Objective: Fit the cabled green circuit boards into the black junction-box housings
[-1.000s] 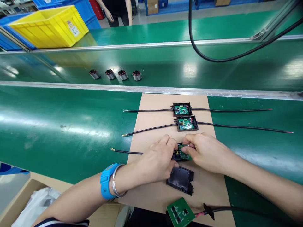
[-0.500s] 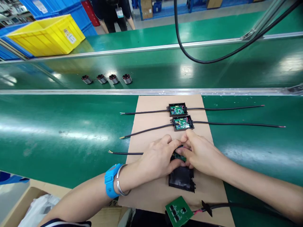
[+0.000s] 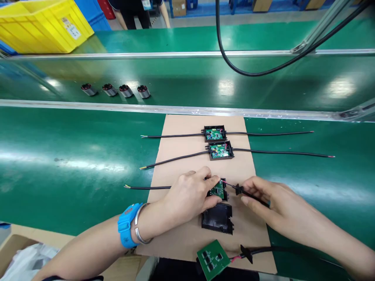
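Observation:
My left hand point(image 3: 190, 195) is closed on a black case whose green circuit board point(image 3: 217, 189) shows between thumb and fingers. My right hand point(image 3: 268, 199) pinches a black cable point(image 3: 254, 198) just behind its black grommet point(image 3: 239, 190); thin red and dark wires run from it to that board. Directly below lies a black case half point(image 3: 217, 218). Above my hands are two open black cases with boards, the upper one point(image 3: 215, 134) and the lower one point(image 3: 220, 150), each with a cable out of both sides.
A loose green board point(image 3: 213, 259) with a cable lies at the cardboard's point(image 3: 175, 156) near edge. Several metal cylinders point(image 3: 125, 91) stand beyond the rail. A yellow bin point(image 3: 43, 27), a person point(image 3: 137, 13) and a hanging black cable point(image 3: 252, 73) are further back.
My right hand has moved right, off the board, and now grips the cable by its grommet. My left hand stays on the case. The whole view has shifted slightly.

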Available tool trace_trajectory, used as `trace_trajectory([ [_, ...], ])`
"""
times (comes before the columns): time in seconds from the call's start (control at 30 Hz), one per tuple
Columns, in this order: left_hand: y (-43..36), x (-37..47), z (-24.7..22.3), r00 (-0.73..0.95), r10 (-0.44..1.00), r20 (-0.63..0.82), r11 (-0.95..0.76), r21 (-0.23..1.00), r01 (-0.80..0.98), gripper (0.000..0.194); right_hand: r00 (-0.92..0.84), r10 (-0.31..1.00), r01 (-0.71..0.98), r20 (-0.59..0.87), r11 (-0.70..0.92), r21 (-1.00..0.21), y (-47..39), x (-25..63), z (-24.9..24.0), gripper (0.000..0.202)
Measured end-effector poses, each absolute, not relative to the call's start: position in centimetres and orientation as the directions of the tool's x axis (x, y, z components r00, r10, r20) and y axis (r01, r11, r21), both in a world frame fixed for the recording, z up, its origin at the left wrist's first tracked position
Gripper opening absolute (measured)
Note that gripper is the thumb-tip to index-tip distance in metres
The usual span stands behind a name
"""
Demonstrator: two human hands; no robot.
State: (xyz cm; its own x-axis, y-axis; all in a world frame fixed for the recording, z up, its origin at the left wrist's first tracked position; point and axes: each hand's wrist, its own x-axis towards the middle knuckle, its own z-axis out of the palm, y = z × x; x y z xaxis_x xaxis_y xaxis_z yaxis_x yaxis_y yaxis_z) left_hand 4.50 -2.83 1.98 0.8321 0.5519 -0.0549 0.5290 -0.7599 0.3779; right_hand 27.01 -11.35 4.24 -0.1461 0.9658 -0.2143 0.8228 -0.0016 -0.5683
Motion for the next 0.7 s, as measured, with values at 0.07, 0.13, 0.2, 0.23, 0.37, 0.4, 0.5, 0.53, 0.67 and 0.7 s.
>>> trace_trajectory([
  [0.07,-2.7,4.6,2.0,0.837,0.543,-0.060,-0.765,0.376,0.523,0.045,-0.157,0.967,0.799,-0.200,0.006,-0.601,-11.7,26.9,3.6,0.015],
  [0.13,-2.6,4.6,2.0,0.843,0.534,-0.065,-0.770,0.374,0.517,0.044,-0.178,0.981,0.783,-0.082,0.091,-0.615,-11.7,26.5,2.8,0.017],
  [0.2,-2.6,4.7,2.0,0.846,0.528,-0.072,-0.773,0.371,0.514,0.044,-0.251,0.967,0.763,0.046,0.227,-0.606,-11.6,26.1,2.0,0.019],
  [0.23,-2.6,4.7,2.1,0.848,0.525,-0.074,-0.776,0.367,0.513,0.044,-0.294,0.952,0.755,0.091,0.289,-0.588,-11.5,25.9,1.6,0.020],
  [0.37,-2.7,4.8,2.3,0.851,0.519,-0.084,-0.794,0.320,0.516,0.046,-0.378,0.913,0.812,0.154,0.407,-0.419,-11.2,25.6,1.0,0.021],
  [0.4,-2.7,4.9,2.3,0.851,0.517,-0.091,-0.798,0.308,0.517,0.046,-0.385,0.910,0.825,0.153,0.414,-0.384,-11.2,25.7,1.0,0.021],
  [0.5,-2.7,5.1,2.4,0.854,0.512,-0.092,-0.808,0.286,0.515,0.046,-0.401,0.908,0.826,0.119,0.415,-0.383,-11.0,25.9,0.9,0.021],
  [0.53,-2.6,5.1,2.4,0.857,0.508,-0.087,-0.812,0.286,0.510,0.045,-0.403,0.910,0.819,0.101,0.408,-0.405,-11.0,25.9,0.8,0.021],
  [0.67,-2.3,5.4,2.5,0.863,0.497,-0.087,-0.812,0.305,0.498,0.046,-0.394,0.918,0.815,0.044,0.371,-0.446,-10.9,25.9,0.3,0.021],
  [0.7,-2.2,5.5,2.5,0.860,0.500,-0.097,-0.806,0.312,0.504,0.044,-0.387,0.921,0.822,0.044,0.366,-0.436,-10.9,25.8,0.3,0.021],
])
